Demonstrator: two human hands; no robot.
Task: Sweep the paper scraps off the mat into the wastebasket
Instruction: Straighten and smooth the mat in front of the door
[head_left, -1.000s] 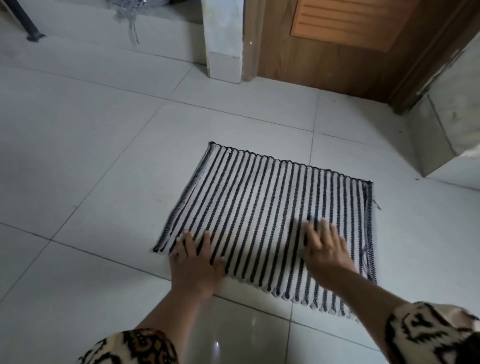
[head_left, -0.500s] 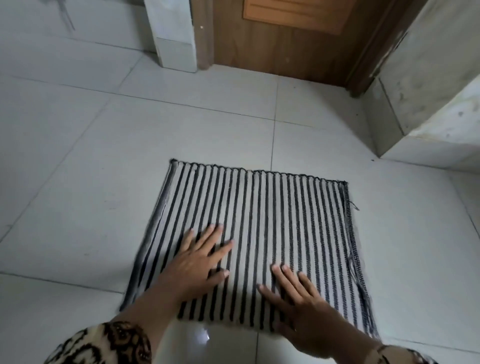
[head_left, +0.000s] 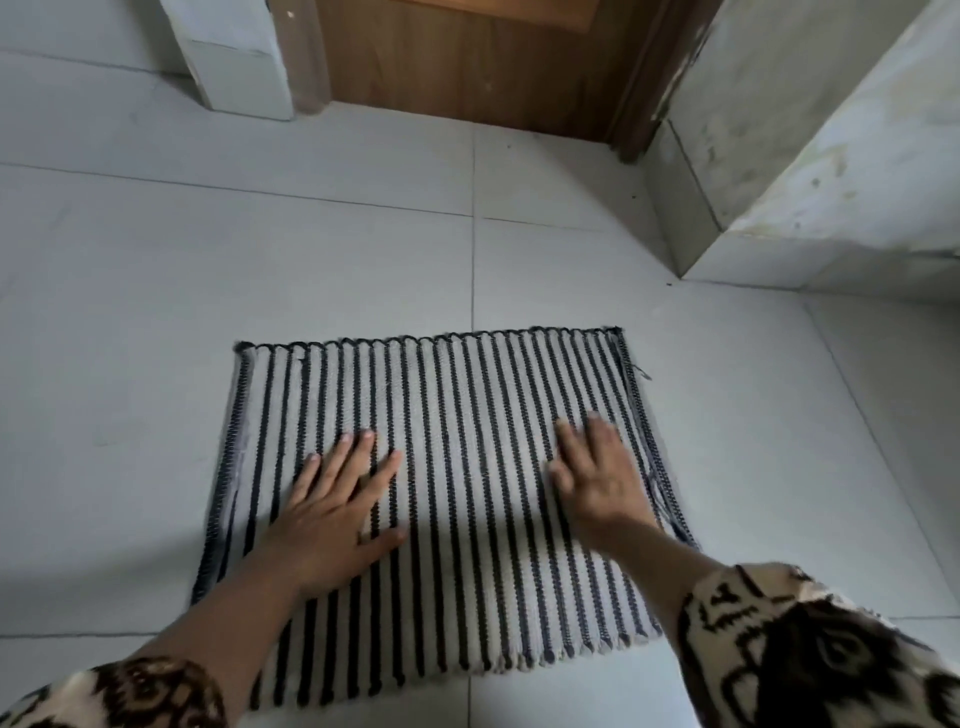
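While our left hand (head_left: 332, 514) stays flat on the left half of the mat (head_left: 467, 395), our right hand (head_left: 597, 478) has slid from the near edge, where it lay half a second ago, up toward the right border. Both hands lie open. The left fingers (head_left: 358, 457) are straight and spread, pressing the stripes. The right fingers (head_left: 571, 441) are straight, closer together and blurred, touching the weave. The mat lies flat on the floor (head_left: 156, 312), before the door (head_left: 467, 62).
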